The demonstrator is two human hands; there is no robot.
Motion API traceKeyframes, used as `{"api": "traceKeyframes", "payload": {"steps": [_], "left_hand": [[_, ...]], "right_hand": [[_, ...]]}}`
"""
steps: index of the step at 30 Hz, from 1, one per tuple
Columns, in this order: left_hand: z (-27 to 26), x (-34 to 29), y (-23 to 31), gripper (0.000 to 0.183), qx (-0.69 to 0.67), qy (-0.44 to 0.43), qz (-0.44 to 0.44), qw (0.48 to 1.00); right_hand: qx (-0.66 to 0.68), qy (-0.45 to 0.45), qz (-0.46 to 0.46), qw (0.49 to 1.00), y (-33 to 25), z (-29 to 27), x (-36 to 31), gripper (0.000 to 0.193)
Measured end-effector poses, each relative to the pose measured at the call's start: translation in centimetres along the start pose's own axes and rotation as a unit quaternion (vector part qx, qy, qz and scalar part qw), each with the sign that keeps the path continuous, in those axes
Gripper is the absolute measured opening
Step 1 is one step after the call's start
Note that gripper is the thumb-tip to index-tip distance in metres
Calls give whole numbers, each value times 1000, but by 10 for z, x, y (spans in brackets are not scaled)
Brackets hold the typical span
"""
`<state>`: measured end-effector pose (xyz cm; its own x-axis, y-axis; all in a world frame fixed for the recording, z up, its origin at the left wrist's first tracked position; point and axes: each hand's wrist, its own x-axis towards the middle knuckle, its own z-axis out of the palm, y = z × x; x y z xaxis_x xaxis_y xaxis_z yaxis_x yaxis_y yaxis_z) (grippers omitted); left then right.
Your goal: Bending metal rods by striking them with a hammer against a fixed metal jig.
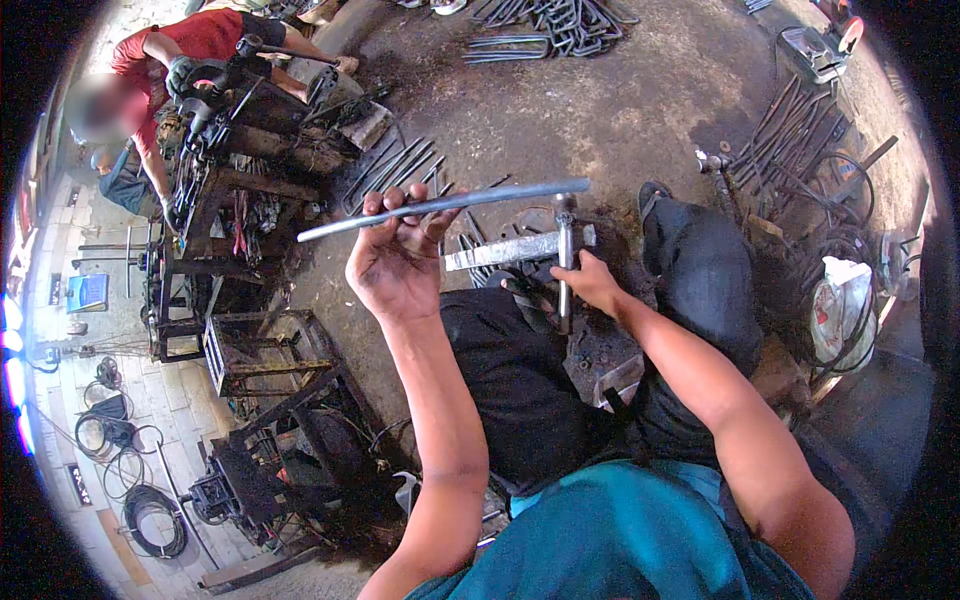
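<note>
My left hand [396, 272] is raised, its fingers closed on a straight grey metal rod [510, 192] that lies slantwise across the fingers. The rod's left end is brighter than its right. Around the metal handle of a hammer [565, 255] my right hand [594, 281] is closed; the hammer head is at the far end, close to the rod's right end in the picture. Beneath both hands, in front of my knees, a flat silvery metal bar [490, 253] lies crosswise. Dark rods [480, 238] partly show behind it.
Bent rods [575, 28] are heaped on the floor ahead, and straight rods [398, 168] lie left of centre. To the right are more rods [785, 125] and a white plastic bag [842, 310]. A gloved person in red [125, 50] leans over a metal workbench [220, 185] at left.
</note>
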<state>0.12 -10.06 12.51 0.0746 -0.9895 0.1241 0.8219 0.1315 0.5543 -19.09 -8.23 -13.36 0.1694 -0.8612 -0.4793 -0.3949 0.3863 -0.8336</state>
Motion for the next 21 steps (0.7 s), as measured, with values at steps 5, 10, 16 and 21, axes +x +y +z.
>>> {"api": "traceKeyframes", "payload": {"steps": [5,10,16,21], "left_hand": [[-2,2,-3,16,-26,-13,-19,999],[2,3,-5,13,1,2,-6,1000],[-1,3,-1,13,-8,34,-15,999],[-2,2,1,13,-4,24,-10,1000]], "right_hand": [[48,-22,9,999,-13,-10,-10,56],[56,-32,41,997,-10,-16,4,56],[-35,-5,36,999,-11,-20,6,55],[48,-75,64,994,-25,-20,5,52]]}}
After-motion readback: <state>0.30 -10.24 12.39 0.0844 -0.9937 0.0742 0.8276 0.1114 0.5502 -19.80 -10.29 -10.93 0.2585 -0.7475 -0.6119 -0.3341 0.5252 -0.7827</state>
